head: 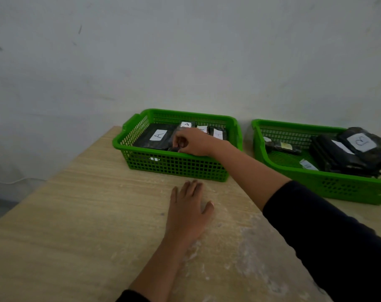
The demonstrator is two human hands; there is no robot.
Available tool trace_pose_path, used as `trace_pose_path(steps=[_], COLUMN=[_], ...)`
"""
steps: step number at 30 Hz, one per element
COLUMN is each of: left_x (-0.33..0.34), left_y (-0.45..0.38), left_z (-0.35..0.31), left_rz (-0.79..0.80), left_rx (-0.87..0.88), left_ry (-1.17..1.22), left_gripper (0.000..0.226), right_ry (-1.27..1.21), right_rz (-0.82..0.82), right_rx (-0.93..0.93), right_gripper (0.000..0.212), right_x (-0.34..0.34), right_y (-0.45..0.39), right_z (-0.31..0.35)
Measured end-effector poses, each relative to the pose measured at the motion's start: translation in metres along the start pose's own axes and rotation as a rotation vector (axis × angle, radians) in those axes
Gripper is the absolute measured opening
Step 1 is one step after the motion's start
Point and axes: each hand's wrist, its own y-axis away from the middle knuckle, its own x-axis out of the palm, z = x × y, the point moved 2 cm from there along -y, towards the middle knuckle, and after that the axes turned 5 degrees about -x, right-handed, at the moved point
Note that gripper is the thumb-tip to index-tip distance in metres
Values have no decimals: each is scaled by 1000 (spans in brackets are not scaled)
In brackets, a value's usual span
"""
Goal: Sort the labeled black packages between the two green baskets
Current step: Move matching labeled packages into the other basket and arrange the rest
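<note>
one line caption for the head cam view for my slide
Right hand reaches into the left green basket of A-labeled packages while the left hand rests flat on the table.

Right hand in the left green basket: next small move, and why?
Probably lift the small black package clear of the left green plastic basket. The right hand is curled on it at the near wall, while the left hand rests flat on the wooden table.

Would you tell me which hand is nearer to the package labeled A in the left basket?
Right. The right hand reaches into the left basket beside the package labeled A; the left hand lies flat on the table, outside.
</note>
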Motion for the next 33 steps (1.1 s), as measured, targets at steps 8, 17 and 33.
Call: trace_pose_path(steps=[8,17,33], left_x=[1,-2,2], left_y=[-1,0,2], left_z=[-1,-5,-27], left_rz=[-15,25,89], left_rx=[-7,-20,-12], left_ry=[-1,-32,-55], left_gripper=[62,60,54], right_ry=[-9,-120,359], right_rz=[71,-471,-557], right_rx=[1,125,1229], right_gripper=[21,23,49], right_x=[-7,-42,-110], right_y=[1,70,302], right_z=[-3,-39,-195])
